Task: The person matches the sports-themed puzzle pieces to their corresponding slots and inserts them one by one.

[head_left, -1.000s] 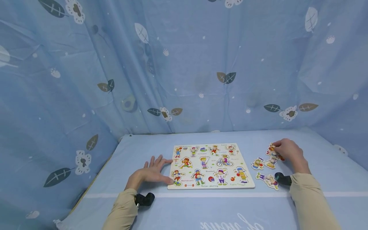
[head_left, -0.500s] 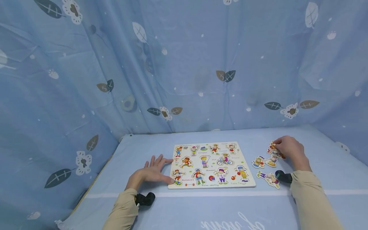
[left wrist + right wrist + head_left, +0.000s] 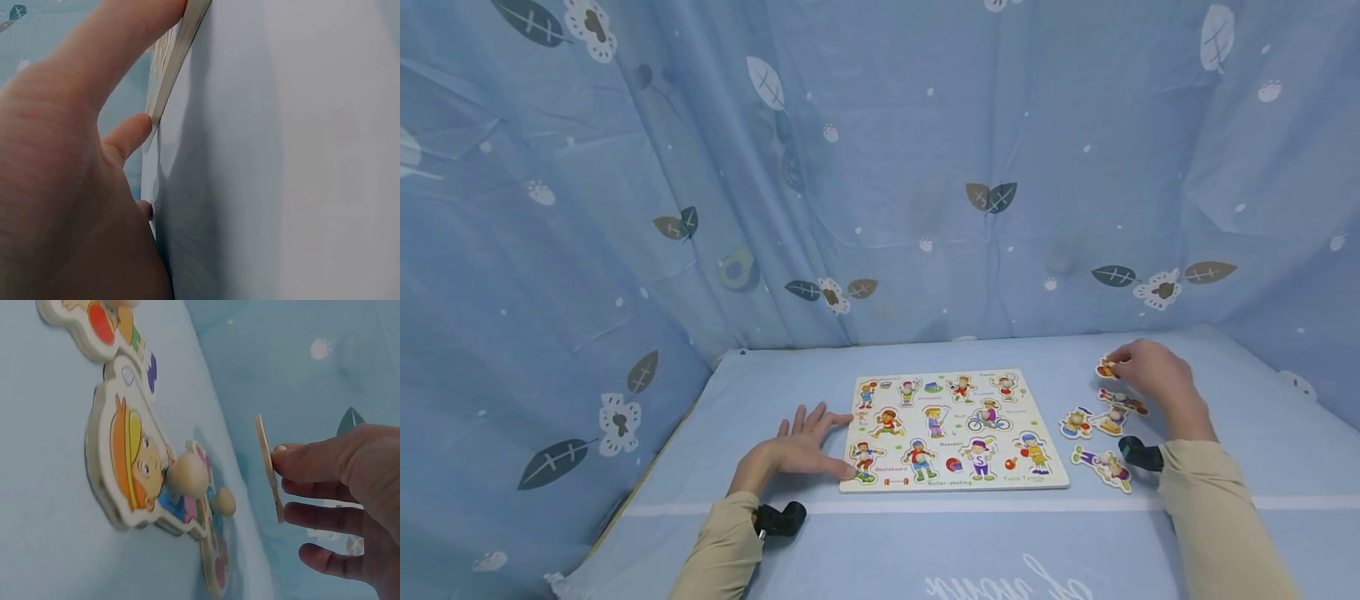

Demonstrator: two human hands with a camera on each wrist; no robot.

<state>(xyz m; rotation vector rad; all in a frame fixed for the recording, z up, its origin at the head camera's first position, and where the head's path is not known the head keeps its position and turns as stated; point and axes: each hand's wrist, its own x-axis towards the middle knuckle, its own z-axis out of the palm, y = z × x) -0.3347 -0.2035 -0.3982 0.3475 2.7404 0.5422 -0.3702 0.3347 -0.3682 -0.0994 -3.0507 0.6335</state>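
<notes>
A wooden puzzle board (image 3: 951,429) with cartoon sports figures lies flat on the blue table. My left hand (image 3: 820,437) rests flat beside it, fingers spread and straight, fingertips touching the board's left edge (image 3: 175,69). To the right of the board my right hand (image 3: 1116,360) pinches a small puzzle piece (image 3: 1107,367) and holds it just above the table. In the right wrist view this piece (image 3: 269,469) shows edge-on between thumb and fingers (image 3: 325,462). Below it lie loose knobbed pieces (image 3: 134,465).
Several loose figure pieces lie right of the board, among them one (image 3: 1075,422) near the board's edge and one (image 3: 1103,467) closest to me. Blue leaf-print curtains (image 3: 880,167) wall in the table on three sides. A white stripe (image 3: 925,506) crosses the cloth in front.
My right hand has lifted one piece off the loose group and carried it slightly up and away from the others. The left hand has not moved.
</notes>
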